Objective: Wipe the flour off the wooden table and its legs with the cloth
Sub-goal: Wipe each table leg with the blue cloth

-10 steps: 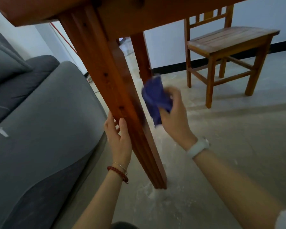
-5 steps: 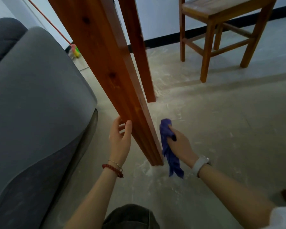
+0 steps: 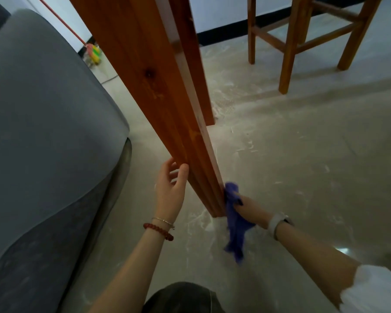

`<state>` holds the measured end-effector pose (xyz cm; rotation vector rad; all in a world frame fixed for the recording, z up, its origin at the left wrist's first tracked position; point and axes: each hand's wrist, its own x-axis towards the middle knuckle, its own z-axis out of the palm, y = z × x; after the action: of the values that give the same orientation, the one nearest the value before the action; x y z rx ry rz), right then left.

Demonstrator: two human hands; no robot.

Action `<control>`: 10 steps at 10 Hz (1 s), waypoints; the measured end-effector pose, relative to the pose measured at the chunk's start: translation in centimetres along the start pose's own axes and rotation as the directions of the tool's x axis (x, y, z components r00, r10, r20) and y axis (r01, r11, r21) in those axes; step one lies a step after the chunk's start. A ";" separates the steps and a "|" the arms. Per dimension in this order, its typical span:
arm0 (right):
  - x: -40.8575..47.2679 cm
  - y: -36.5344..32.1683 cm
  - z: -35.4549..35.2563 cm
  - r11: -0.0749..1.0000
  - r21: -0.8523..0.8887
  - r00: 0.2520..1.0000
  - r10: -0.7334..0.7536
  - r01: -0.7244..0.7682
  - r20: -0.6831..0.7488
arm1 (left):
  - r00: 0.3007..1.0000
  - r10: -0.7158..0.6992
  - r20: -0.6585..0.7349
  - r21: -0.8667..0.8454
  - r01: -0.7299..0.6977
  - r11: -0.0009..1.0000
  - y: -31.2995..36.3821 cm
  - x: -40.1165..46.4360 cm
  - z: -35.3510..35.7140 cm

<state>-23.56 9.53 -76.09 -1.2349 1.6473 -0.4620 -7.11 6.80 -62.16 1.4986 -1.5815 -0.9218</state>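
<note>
A reddish wooden table leg (image 3: 167,105) slants down through the middle of the view to the floor. My right hand (image 3: 250,208) grips a blue cloth (image 3: 234,224) and presses it against the right side of the leg near its foot; the cloth's tail hangs down to the floor. My left hand (image 3: 171,190) rests on the left side of the leg a little higher, fingers apart, thumb touching the wood. A second table leg (image 3: 196,64) stands behind. White flour streaks the floor (image 3: 203,220) around the leg's foot.
A grey sofa (image 3: 43,132) fills the left side, close to the leg. A wooden chair (image 3: 289,46) stands at the back right. A mop with a red handle (image 3: 92,51) leans by the far wall. My knee (image 3: 181,299) shows at the bottom edge.
My right hand has slid the cloth down the leg from mid-height to near its foot. My left hand stayed on the leg's left side. The view has tilted down toward the floor.
</note>
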 end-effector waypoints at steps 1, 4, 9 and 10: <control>-1.1 0.6 -0.6 0.989 -0.079 0.990 0.128 -0.124 0.053 | 1.000 0.016 0.008 -0.001 -0.016 1.000 -0.2 0.0 0.0; -7.1 -18.3 -12.3 0.686 0.297 0.688 -0.406 0.664 -0.602 | 0.980 0.159 -0.118 -0.114 -0.172 0.978 4.7 0.2 -2.3; -1.4 -11.1 -8.3 0.988 0.063 0.972 -0.127 0.142 -0.200 | 0.994 0.082 -0.068 -0.178 -0.093 0.980 5.2 0.8 -2.8; -3.5 -13.4 -9.6 0.922 0.128 0.854 -0.276 0.364 -0.440 | 0.995 0.071 -0.071 -0.167 -0.082 0.983 5.4 0.6 -2.6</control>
<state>-25.06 4.74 -60.00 -1.3203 1.6833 -1.1483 -7.24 6.43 -56.13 1.3277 -1.4651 -0.9302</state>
